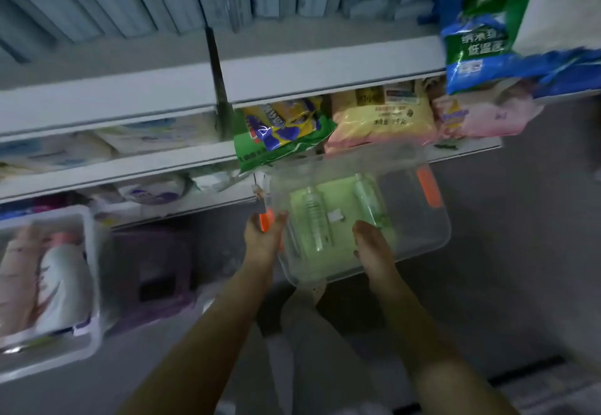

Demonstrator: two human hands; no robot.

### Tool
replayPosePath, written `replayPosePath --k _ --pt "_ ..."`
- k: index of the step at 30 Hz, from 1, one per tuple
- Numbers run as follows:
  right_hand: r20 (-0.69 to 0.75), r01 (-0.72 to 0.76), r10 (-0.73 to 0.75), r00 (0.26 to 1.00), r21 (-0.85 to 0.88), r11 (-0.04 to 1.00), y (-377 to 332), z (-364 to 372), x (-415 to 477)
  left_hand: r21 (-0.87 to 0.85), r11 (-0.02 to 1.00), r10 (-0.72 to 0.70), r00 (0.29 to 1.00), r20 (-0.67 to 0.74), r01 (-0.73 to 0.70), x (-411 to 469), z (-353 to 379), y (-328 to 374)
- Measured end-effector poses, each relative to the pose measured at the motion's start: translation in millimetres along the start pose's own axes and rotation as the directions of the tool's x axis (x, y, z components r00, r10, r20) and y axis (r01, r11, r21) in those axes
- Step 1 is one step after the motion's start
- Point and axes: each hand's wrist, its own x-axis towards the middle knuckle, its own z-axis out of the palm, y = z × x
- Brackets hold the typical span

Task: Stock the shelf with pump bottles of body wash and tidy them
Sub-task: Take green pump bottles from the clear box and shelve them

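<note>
At the front edge of the white shelf: clear, round-cornered plastic bin, orange latches at both ends. Left hand gripped the left rim, fingers curled over one latch. Right hand curled on the near wall. Inside, two slim, translucent green pump bottles lay flat, side by side.

Both arms stretched out front
Bare forearms, left hand and right hand each gripping the bin's near side.
</note>
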Motion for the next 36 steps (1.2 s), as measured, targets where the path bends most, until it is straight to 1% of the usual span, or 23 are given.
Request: replayPosePath --k 2,4,7,9,11,13,16,20,25,28,29,33,36 --pt "0.085 -0.039 0.047 0.995 -0.098 0.994 7 3 24 -0.006 1.000 -0.010 0.996 -0.093 0.009 18 10 -11" --pt "0.138 -0.059 0.087 0.987 -0.190 0.980 15 10 48 0.029 0.999 0.025 0.986 -0.165 -0.021 37 16 -27" --pt "0.174 -0.037 0.080 0.982 -0.238 0.971 26 27 74 0.069 0.997 0.058 0.974 -0.219 -0.043 65 24 -61" --pt "0.153 -0.039 0.080 0.985 -0.256 0.966 34 40 88 0.050 0.999 0.026 0.976 -0.214 -0.016 69 27 -72" --pt "0.119 -0.039 0.075 0.990 -0.284 0.958 41 53 101 -0.015 1.000 0.008 0.981 -0.195 -0.011 58 30 -60" --pt "0.096 -0.039 0.073 0.993 -0.324 0.945 48 66 113 -0.059 0.998 -0.010 0.980 -0.199 -0.002 60 33 -61" --pt "0.094 -0.022 0.059 0.994 -0.352 0.936 55 76 123 -0.080 0.997 0.008 0.981 -0.193 -0.024 61 38 -63" --pt "0.072 -0.012 0.047 0.996 -0.422 0.907 65 83 136 -0.081 0.997 -0.001 0.981 -0.196 -0.015 64 37 -65" --pt "0.058 -0.018 0.047 0.997 -0.430 0.903 67 80 151 -0.086 0.996 0.019 0.984 -0.176 -0.035 66 36 -69" --pt "0.078 -0.001 0.054 0.995 -0.562 0.827 67 75 159 -0.095 0.995 0.026 0.984 -0.177 -0.043 66 37 -69" --pt "0.081 -0.003 0.061 0.995 -0.581 0.814 67 74 161 -0.100 0.994 0.027 0.984 -0.176 -0.046 66 37 -69" --pt "0.119 -0.011 0.079 0.990 -0.489 0.872 67 72 166 -0.115 0.993 0.021 0.988 -0.154 -0.039 65 37 -67" --pt "0.142 0.007 0.068 0.987 -0.471 0.882 67 74 167 -0.122 0.991 0.042 0.987 -0.157 -0.061 65 38 -67"
